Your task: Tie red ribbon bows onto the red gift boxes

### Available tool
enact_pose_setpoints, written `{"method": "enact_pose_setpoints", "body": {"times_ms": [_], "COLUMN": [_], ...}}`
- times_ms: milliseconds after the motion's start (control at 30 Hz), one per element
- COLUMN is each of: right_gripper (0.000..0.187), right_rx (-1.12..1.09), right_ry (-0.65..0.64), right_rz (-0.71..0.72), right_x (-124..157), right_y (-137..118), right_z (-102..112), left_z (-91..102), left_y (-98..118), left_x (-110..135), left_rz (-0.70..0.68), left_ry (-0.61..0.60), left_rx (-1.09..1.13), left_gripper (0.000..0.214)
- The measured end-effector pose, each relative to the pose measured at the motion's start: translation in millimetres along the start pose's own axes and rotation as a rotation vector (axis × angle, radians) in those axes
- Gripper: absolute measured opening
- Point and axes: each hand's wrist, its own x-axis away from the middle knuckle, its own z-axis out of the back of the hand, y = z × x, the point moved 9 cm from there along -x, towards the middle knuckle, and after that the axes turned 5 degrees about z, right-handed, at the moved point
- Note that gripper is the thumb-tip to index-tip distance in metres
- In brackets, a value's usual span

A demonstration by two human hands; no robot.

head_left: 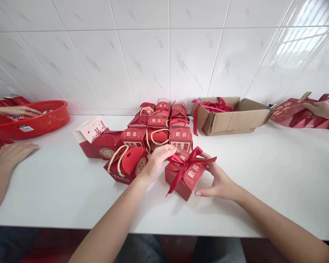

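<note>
A small red gift box (184, 179) with a red ribbon bow (190, 159) sits on the white table (276, 182) in front of me. My left hand (157, 160) pinches the left loop of the bow at the box's top. My right hand (218, 179) cups the box's right side, fingertips on the other ribbon loop and thumb low by the box's front corner. Just behind stands a cluster of several similar red boxes (159, 128), some with gold rope handles.
An open cardboard carton (230, 117) with red ribbons lies at the back right. A red basin (38, 120) stands far left. Another person's hands (12, 153) rest at the left; a further hand (322, 107) holds flat red boxes at the far right.
</note>
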Motion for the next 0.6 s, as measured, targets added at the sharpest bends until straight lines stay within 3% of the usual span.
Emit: {"method": "enact_pose_setpoints", "body": {"times_ms": [133, 300, 400, 600], "right_gripper": [0.113, 0.119, 0.122, 0.105], "right_rx": [0.246, 0.435, 0.567, 0.621], "right_ry": [0.246, 0.339, 0.461, 0.582], "right_rz": [0.155, 0.137, 0.169, 0.21], "right_x": [5, 25, 50, 91], "right_y": [-18, -42, -62, -78], "right_z": [0, -7, -7, -7], "left_z": [-3.2, -18.9, -34.2, -62.7], "left_y": [-5, -13, -16, -33], "left_x": [-1, 1, 6, 12], "left_rz": [0.01, 0.083, 0.111, 0.194], "left_ry": [-0.037, -0.154, -0.226, -0.257], "left_rx": [0.045, 0.121, 0.218, 0.461], "left_gripper": [0.023, 0.022, 0.02, 0.023]}}
